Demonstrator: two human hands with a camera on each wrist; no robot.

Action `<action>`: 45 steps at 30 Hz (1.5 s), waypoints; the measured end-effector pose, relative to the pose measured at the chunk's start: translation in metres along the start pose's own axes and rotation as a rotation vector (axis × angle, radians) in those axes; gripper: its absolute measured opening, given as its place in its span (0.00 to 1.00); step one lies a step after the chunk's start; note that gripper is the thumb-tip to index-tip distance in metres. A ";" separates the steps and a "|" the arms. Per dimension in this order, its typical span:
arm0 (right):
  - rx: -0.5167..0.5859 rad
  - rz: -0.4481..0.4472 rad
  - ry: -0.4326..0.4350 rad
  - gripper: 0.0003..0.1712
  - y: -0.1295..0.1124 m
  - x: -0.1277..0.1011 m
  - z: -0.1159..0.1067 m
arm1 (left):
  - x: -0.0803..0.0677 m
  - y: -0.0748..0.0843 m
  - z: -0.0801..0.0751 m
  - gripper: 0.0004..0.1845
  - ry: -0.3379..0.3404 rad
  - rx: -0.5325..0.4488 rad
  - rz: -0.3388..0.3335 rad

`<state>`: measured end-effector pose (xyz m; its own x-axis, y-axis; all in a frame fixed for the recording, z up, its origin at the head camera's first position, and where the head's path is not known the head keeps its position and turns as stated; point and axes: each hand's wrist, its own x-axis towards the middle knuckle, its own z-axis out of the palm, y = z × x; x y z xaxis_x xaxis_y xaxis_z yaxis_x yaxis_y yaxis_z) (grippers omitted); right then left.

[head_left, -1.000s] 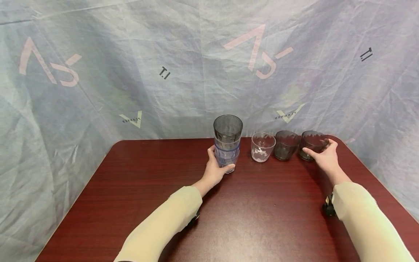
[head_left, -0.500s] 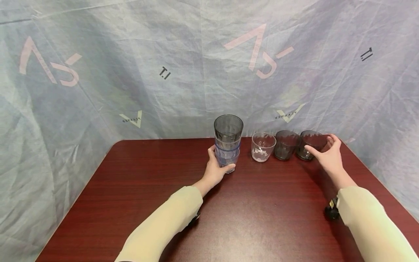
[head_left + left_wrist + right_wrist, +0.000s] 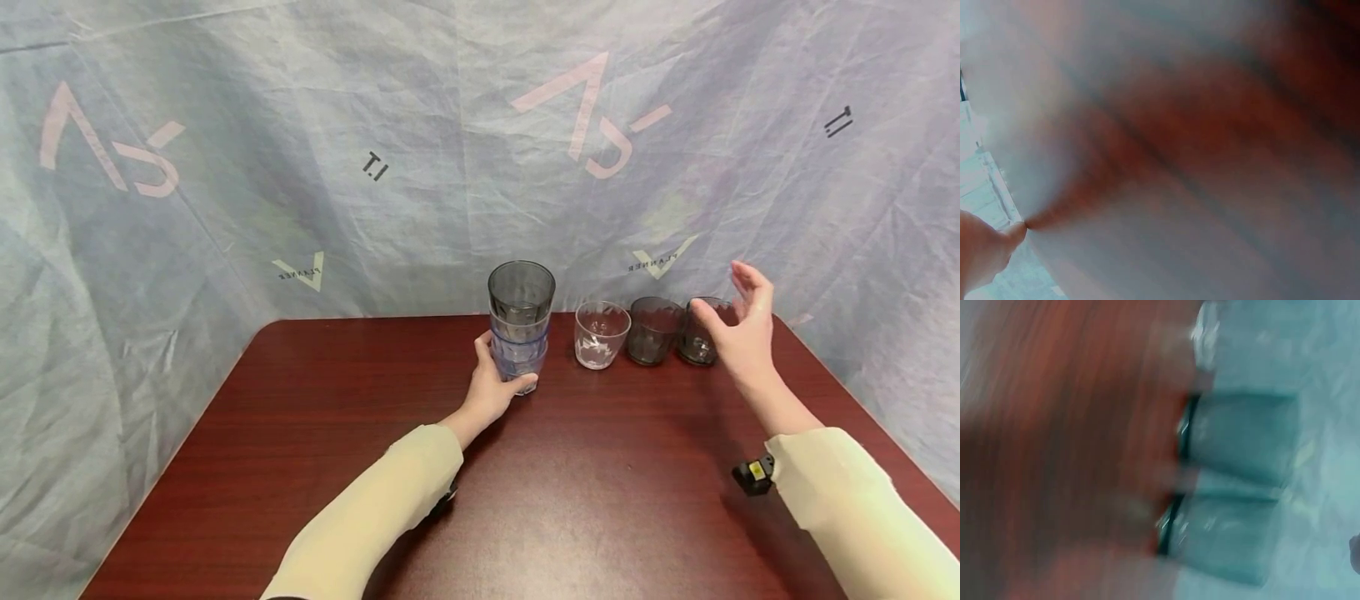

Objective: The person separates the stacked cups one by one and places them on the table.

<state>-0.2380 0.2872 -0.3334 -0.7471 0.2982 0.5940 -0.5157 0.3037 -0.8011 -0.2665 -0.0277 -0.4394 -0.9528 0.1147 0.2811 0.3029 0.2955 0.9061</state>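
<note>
The left hand [image 3: 491,390] wraps its grip around the bottom of the stacked tumblers [image 3: 520,327], steadying them upright on the bench [image 3: 315,433]. The right hand [image 3: 738,329], fingers spread wide and holding nothing, hovers beside the far-right dark glass [image 3: 696,332].

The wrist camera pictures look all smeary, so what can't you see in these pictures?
- Left wrist view: motion blur; only a fingertip shows, nothing of the stack of cups.
- Right wrist view: blurred; two cups are vague shapes, details lost.
- Head view: the right hand covers part of the far-right dark cup.
- Head view: the left hand hides the bottom of the stack of cups; how many are nested is unclear.
</note>
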 end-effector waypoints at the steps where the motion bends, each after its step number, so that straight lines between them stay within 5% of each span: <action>1: 0.023 -0.016 -0.023 0.38 -0.002 0.000 0.005 | 0.000 0.000 0.000 0.48 -0.001 0.000 -0.004; 9: 0.136 -0.102 -0.211 0.40 -0.001 -0.002 0.041 | 0.000 0.003 0.000 0.48 -0.016 -0.004 -0.036; 22: 0.191 -0.108 -0.465 0.43 -0.015 -0.017 0.103 | 0.000 0.000 0.002 0.48 -0.023 0.000 -0.021; 45: 0.218 -0.071 -0.549 0.46 -0.010 -0.031 0.161 | 0.000 -0.002 0.000 0.49 -0.032 0.029 -0.038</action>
<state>-0.2771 0.1295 -0.3552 -0.7849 -0.2454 0.5689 -0.6036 0.0952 -0.7916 -0.2674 -0.0286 -0.4410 -0.9627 0.1328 0.2357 0.2671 0.3275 0.9063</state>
